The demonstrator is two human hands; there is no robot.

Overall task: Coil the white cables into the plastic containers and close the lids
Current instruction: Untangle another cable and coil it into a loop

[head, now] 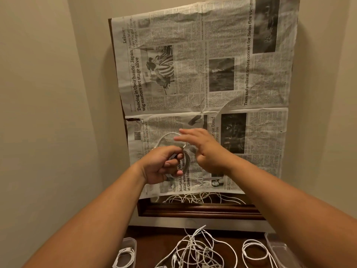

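Both hands are raised in front of a newspaper-covered mirror. My left hand (164, 164) grips a small coil of white cable (186, 161), with a loose loop arching up above it. My right hand (201, 146) is just right of the coil, fingers stretched out leftward and blurred, the cable's strand running by its palm. Below on the dark wooden top lies a tangled pile of white cables (195, 250). A clear plastic container (125, 252) at the lower left holds a coiled cable. Another clear container (280, 250) stands at the lower right beside a loosely coiled cable (255, 252).
A newspaper sheet (202, 84) covers a wood-framed mirror (193, 209) leaning on the beige wall; its uncovered bottom strip reflects the cables. Walls close in on the left and right.
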